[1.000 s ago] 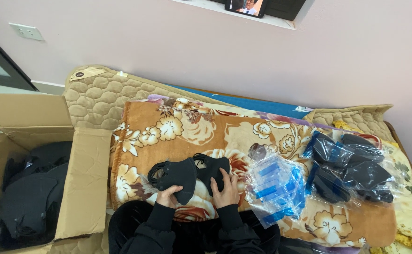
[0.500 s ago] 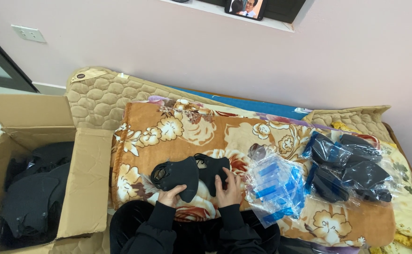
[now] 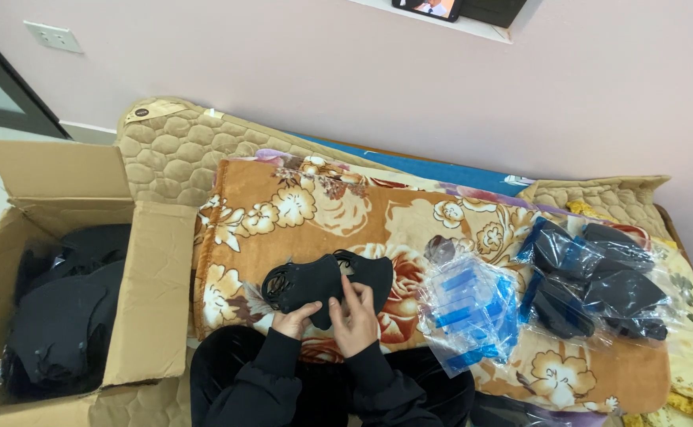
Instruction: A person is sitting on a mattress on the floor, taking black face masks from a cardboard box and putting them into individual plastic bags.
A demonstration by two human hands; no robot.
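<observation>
Both my hands hold a stack of black face masks [image 3: 322, 281] over the orange flowered blanket [image 3: 322, 205]. My left hand [image 3: 295, 320] grips the lower left edge of the masks from below. My right hand [image 3: 354, 316] presses its fingers onto the middle of the masks. Black sleeves cover both my forearms. To the right of my hands lies a pile of clear plastic bags with blue strips [image 3: 469, 312].
An open cardboard box [image 3: 152, 292] at the left holds more black masks [image 3: 62, 316]. Packed black masks in clear bags [image 3: 599, 281] lie at the right on the blanket. A quilted beige mat [image 3: 172, 146] and a pink wall are behind.
The masks have shifted a little to the left and been drawn together, and my right hand has moved onto the middle of them. The view has tilted slightly.
</observation>
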